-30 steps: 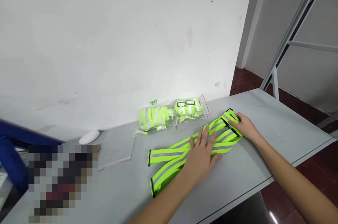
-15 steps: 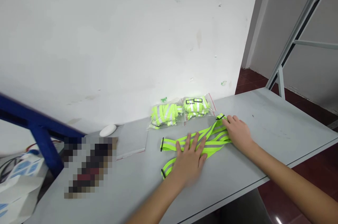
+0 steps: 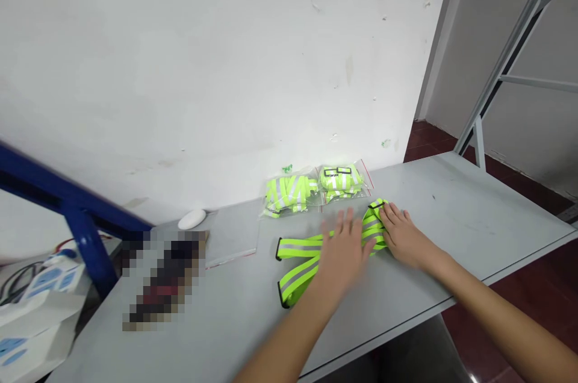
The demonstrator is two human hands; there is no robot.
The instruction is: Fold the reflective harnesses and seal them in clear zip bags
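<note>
Neon yellow-green reflective straps with grey stripes and black buckles lie folded in a fan on the table. My left hand, slightly blurred, is over the middle of the straps with its fingers stretched out; whether it touches them I cannot tell. At the straps' far right end, beside a black buckle, my right hand rests flat with its fingers extended over the fabric. Part of the straps is hidden under both hands.
Two clear zip bags with similar straps, a left bag and a right bag, lie against the wall. Left of them are a flat plastic bag, a white oval object and a pixelated item. A blue metal frame stands left.
My left hand has slid right along the straps, closer to my right hand. The straps near my right hand look more gathered. The view has shifted slightly.
</note>
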